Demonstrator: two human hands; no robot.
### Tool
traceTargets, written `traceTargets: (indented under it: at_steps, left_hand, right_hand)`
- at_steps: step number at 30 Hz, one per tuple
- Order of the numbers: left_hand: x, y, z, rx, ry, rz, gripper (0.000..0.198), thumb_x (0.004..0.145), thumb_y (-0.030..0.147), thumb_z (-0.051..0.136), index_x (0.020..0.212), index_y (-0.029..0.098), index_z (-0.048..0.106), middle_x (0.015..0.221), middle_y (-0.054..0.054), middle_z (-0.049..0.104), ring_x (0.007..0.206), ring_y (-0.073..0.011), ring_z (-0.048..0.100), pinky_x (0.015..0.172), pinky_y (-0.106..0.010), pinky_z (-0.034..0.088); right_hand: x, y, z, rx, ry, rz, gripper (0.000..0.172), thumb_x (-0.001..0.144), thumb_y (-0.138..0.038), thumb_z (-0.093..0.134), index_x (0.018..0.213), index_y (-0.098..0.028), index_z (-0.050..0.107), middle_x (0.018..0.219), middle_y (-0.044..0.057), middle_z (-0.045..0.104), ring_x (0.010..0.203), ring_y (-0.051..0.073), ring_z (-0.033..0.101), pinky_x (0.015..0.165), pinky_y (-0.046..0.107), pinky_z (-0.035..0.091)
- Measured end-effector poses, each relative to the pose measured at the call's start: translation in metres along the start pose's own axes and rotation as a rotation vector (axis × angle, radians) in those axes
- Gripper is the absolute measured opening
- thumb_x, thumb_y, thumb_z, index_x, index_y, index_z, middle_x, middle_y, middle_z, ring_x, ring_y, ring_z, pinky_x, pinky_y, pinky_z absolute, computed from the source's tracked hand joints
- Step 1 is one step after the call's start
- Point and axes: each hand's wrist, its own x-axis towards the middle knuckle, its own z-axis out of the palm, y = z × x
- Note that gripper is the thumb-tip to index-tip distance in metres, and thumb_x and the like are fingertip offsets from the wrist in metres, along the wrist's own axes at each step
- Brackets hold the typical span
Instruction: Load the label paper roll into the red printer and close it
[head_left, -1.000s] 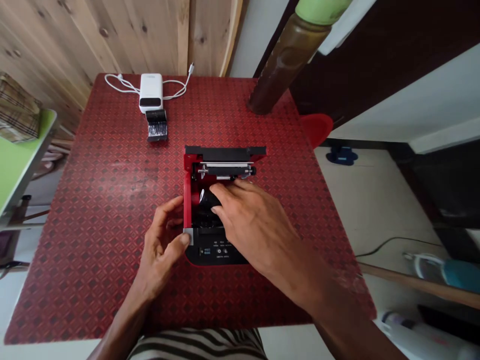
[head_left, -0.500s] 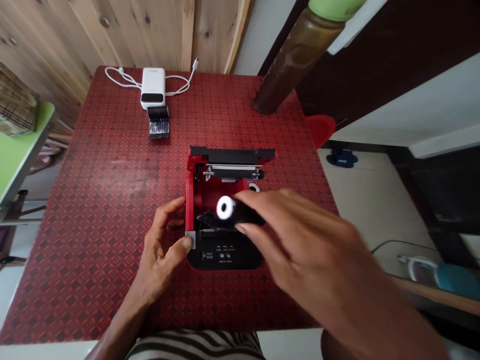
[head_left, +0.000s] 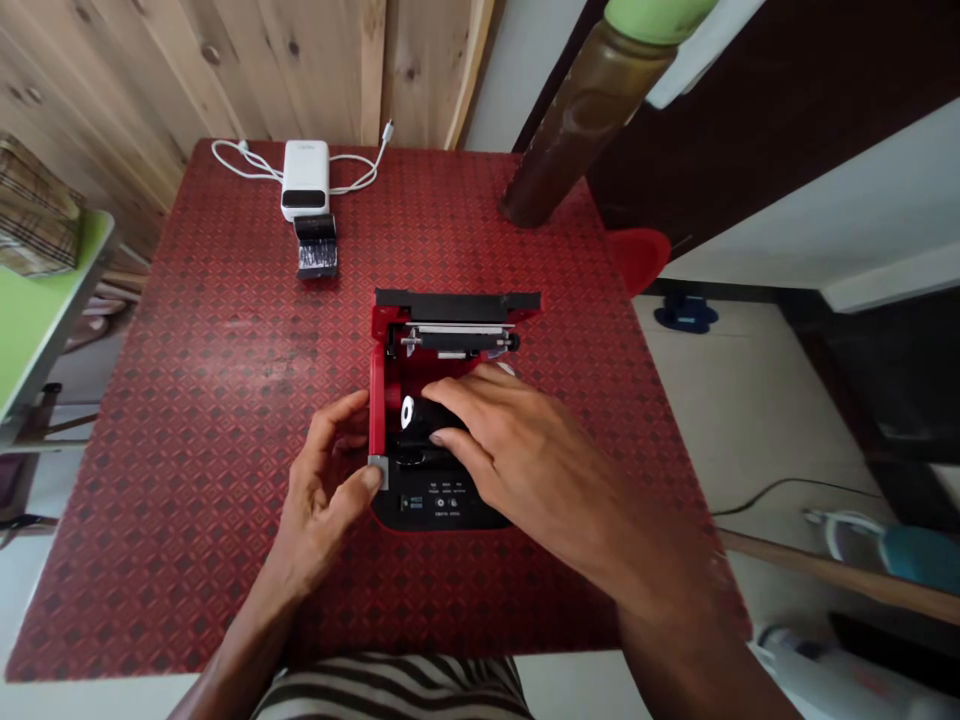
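A small red and black printer sits on the table with its lid raised, showing a roller under it. My right hand is over the printer's bay, its thumb and fingers closed round a black roll with a white core. The roll lies low in the bay, its left end near the inner left wall; my fingers hide its right part. A loose black flap hangs by its front side. My left hand steadies the printer's left side, thumb on the grey corner piece and fingers against the red wall.
At the back left of the red patterned table lie a white power bank with a cable and a short curled black strip. A tall brown bottle with a green lid stands at the back right. Part of a white roll shows behind my right hand.
My right hand has lowered the black roll from above the printer into its bay, moving slightly left. My left hand keeps its place on the printer's left side.
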Motion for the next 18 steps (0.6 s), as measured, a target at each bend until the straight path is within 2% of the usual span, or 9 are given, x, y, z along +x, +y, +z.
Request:
traceTargets:
  at_steps: [3, 8, 11, 15, 18]
  left_hand:
    - [0.0, -0.001, -0.001, 0.022, -0.002, -0.001, 0.056, 0.101, 0.048, 0.072, 0.154, 0.033, 0.06, 0.147, -0.006, 0.067, 0.127, -0.0287, 0.066, 0.109, -0.047, 0.053]
    - [-0.001, -0.001, -0.002, 0.016, -0.004, -0.015, 0.059, 0.1, 0.048, 0.073, 0.155, 0.033, 0.059, 0.15, -0.008, 0.065, 0.132, -0.0318, 0.063, 0.114, -0.052, 0.05]
    - [-0.001, -0.001, -0.001, 0.006, -0.004, -0.023, 0.059, 0.1, 0.047, 0.074, 0.155, 0.032, 0.06, 0.149, -0.008, 0.066, 0.132, -0.0317, 0.063, 0.114, -0.052, 0.05]
    - [-0.002, 0.0, 0.0, -0.011, -0.002, -0.039, 0.058, 0.101, 0.048, 0.073, 0.155, 0.032, 0.059, 0.15, -0.008, 0.065, 0.132, -0.0318, 0.064, 0.114, -0.051, 0.05]
    - [-0.002, -0.001, 0.0, -0.033, -0.006, -0.053, 0.059, 0.1, 0.049, 0.073, 0.155, 0.033, 0.058, 0.153, -0.009, 0.064, 0.134, -0.0332, 0.063, 0.111, -0.05, 0.053]
  right_hand:
    - [-0.002, -0.004, 0.006, -0.032, 0.018, 0.025, 0.023, 0.098, 0.0, 0.066, 0.11, -0.018, 0.072, 0.112, 0.009, 0.078, 0.106, 0.027, 0.072, 0.097, 0.042, 0.058]
    - [0.002, -0.003, 0.013, -0.132, 0.022, 0.046, 0.024, 0.1, -0.002, 0.066, 0.118, -0.017, 0.073, 0.124, 0.011, 0.077, 0.118, 0.029, 0.068, 0.11, 0.046, 0.053]
    - [0.014, -0.004, 0.016, -0.207, -0.027, 0.095, 0.021, 0.103, -0.004, 0.059, 0.11, -0.016, 0.075, 0.121, 0.013, 0.078, 0.116, 0.03, 0.07, 0.104, 0.045, 0.054]
    - [0.028, -0.005, 0.019, -0.263, -0.121, 0.155, 0.022, 0.105, -0.006, 0.057, 0.1, -0.016, 0.076, 0.106, 0.011, 0.081, 0.108, 0.028, 0.073, 0.097, 0.042, 0.056]
    - [0.032, -0.001, 0.025, -0.259, -0.089, 0.145, 0.02, 0.102, -0.007, 0.062, 0.094, -0.017, 0.076, 0.102, 0.01, 0.083, 0.101, 0.026, 0.074, 0.094, 0.04, 0.056]
